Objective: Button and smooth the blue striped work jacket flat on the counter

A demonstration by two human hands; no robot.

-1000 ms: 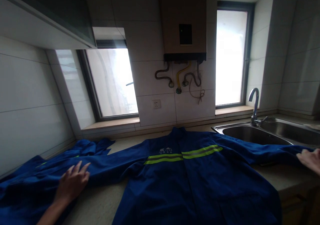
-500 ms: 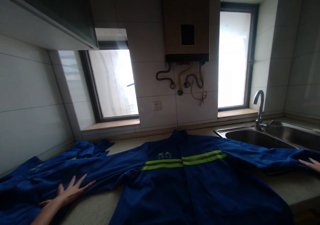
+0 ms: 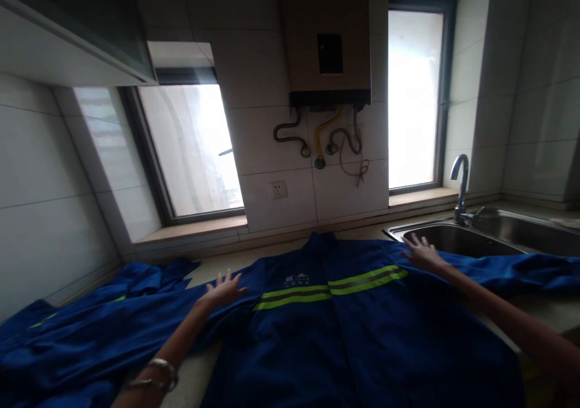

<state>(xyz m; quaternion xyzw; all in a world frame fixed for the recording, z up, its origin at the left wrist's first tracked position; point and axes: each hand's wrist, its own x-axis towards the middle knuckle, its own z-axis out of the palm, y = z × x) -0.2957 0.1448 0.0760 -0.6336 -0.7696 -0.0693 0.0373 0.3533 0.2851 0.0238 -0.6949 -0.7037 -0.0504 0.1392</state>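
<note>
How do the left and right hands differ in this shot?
The left hand has silver bangles at its wrist; the right hand shows none. The left hand is at the blue jacket's upper sleeve on the picture's left; the right hand is at the opposite upper sleeve, near the sink. Both are open, fingers apart.

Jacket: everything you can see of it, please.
The jacket is dark blue, looks like woven cloth, and lies front up on the counter, collar toward the wall. Yellow-green and grey bands cross the chest, with a pale print above, too small to read. The front looks closed; the hem is out of frame. Sleeves stretch sideways, one past the sink. Left hand and right hand are open by the shoulders; contact is unclear.
</note>
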